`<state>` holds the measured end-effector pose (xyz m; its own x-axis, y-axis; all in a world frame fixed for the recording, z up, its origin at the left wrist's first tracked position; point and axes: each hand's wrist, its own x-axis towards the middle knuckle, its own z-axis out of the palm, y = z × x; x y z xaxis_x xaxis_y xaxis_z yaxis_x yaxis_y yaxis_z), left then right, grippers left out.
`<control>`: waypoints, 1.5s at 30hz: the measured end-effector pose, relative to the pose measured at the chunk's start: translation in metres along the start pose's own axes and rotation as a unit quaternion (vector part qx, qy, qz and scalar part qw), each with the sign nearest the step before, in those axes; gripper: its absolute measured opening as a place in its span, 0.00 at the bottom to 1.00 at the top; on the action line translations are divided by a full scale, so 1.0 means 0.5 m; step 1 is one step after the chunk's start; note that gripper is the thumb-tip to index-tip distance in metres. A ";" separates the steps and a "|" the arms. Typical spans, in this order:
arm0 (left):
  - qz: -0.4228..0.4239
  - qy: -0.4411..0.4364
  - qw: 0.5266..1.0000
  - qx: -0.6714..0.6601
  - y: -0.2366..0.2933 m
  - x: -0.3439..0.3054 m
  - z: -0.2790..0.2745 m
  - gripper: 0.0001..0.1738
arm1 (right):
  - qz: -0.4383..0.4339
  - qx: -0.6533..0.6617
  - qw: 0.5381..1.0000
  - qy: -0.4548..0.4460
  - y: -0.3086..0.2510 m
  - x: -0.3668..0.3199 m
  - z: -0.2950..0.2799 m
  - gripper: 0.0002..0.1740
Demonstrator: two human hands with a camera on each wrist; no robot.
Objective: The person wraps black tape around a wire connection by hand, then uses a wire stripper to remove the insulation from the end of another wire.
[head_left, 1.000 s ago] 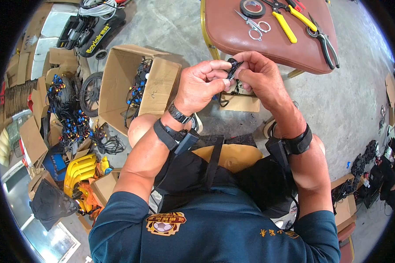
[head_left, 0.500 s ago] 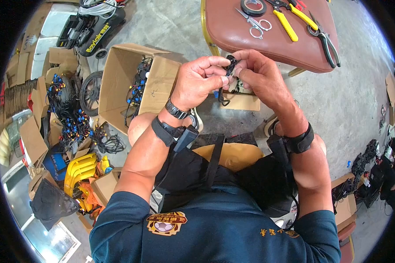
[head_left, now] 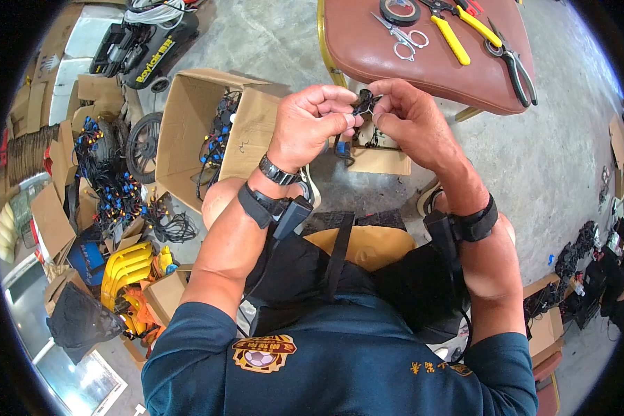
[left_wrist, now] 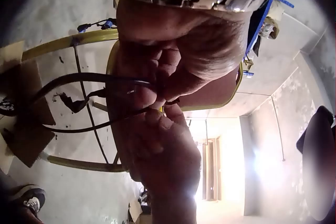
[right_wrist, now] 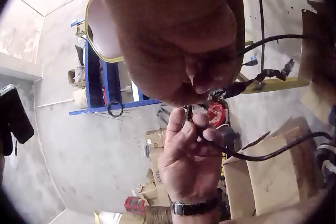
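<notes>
Both hands meet in front of the chair's edge over a black cable (head_left: 365,104). The left hand (head_left: 304,130) pinches it between thumb and fingers; the right hand (head_left: 414,125) pinches it from the other side. In the left wrist view, two lengths of the black cable (left_wrist: 79,78) run from the fingers toward a cardboard box, and a bit of yellow shows at the fingertips. A crumpled black strip (right_wrist: 275,75) hangs near the right hand in the right wrist view. Below the left fingers dangles a blue connector (head_left: 342,148). The exact pinch point is partly hidden by fingers.
A brown chair seat (head_left: 360,59) carries scissors (head_left: 403,45), a roll of black tape (head_left: 400,10), yellow-handled pliers (head_left: 451,43) and dark-handled pliers (head_left: 515,80). A cardboard box (head_left: 260,135) of cables stands left, with a small box (head_left: 380,163) below the hands and heaped cables (head_left: 111,187) further left.
The left fingers have drawn slightly left, away from the right fingertips, widening the gap at the cable. The blue connector below the hands has come into clearer view.
</notes>
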<state>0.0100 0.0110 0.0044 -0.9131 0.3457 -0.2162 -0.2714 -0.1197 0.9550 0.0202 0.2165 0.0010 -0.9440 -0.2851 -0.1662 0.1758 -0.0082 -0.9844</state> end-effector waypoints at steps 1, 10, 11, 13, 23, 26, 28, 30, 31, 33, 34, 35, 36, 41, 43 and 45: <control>0.005 0.003 1.000 -0.001 -0.001 0.000 0.000 0.15 | -0.005 -0.016 1.000 0.000 -0.003 0.000 0.000 0.20; 0.009 0.015 1.000 0.017 -0.002 0.003 -0.005 0.15 | -0.090 -0.188 0.978 0.024 -0.037 -0.013 -0.010 0.13; 0.008 0.024 0.999 0.019 -0.001 0.004 -0.008 0.14 | -0.091 -0.181 0.979 0.034 -0.037 -0.014 -0.010 0.13; 0.008 0.035 0.999 0.006 0.003 0.008 -0.015 0.14 | -0.087 -0.163 0.981 0.058 -0.030 -0.015 -0.013 0.11; 0.004 0.003 0.999 -0.034 0.004 0.008 -0.009 0.15 | 0.068 -0.088 0.994 -0.007 -0.037 -0.010 -0.008 0.13; 0.020 -0.005 1.000 -0.012 -0.001 0.006 -0.005 0.17 | 0.111 -0.028 0.993 -0.015 -0.038 -0.007 -0.001 0.13; 0.037 -0.018 0.999 -0.005 -0.010 0.007 -0.007 0.17 | 0.117 0.008 0.993 -0.013 -0.031 -0.005 0.002 0.12; 0.043 -0.012 0.999 -0.003 -0.013 0.007 -0.005 0.17 | 0.105 0.040 0.994 -0.013 -0.012 -0.003 0.007 0.12; 0.045 -0.010 0.999 -0.002 -0.014 0.008 -0.004 0.17 | 0.093 0.032 0.995 -0.010 -0.008 -0.003 0.008 0.11; 0.035 -0.003 0.999 0.008 -0.012 0.008 -0.005 0.16 | 0.068 0.015 0.998 -0.005 0.000 -0.001 0.010 0.10; 0.030 0.002 0.999 0.013 -0.010 0.007 -0.006 0.16 | 0.018 -0.039 0.999 0.008 0.007 0.001 0.013 0.09; 0.026 0.007 1.000 0.010 -0.009 0.006 -0.007 0.16 | -0.032 -0.093 0.995 0.022 0.015 0.001 0.016 0.08; 0.023 0.011 1.000 0.006 -0.007 0.007 -0.007 0.16 | -0.081 -0.146 0.985 0.036 0.018 0.002 0.017 0.07; 0.008 0.038 0.998 0.049 0.004 0.009 0.000 0.15 | -0.239 -0.375 0.894 0.053 0.010 0.007 0.010 0.03; 0.003 0.047 0.997 0.067 0.006 0.010 0.001 0.14 | -0.257 -0.408 0.874 0.056 0.009 0.009 0.008 0.03; -0.005 0.038 0.996 0.076 0.006 0.013 -0.002 0.13 | -0.283 -0.404 0.867 0.069 0.011 0.011 0.007 0.04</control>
<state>0.0028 0.0121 0.0054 -0.9327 0.2732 -0.2354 -0.2368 0.0284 0.9711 0.0169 0.2114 -0.0049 -0.8493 -0.3368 0.4065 -0.5272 0.5813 -0.6198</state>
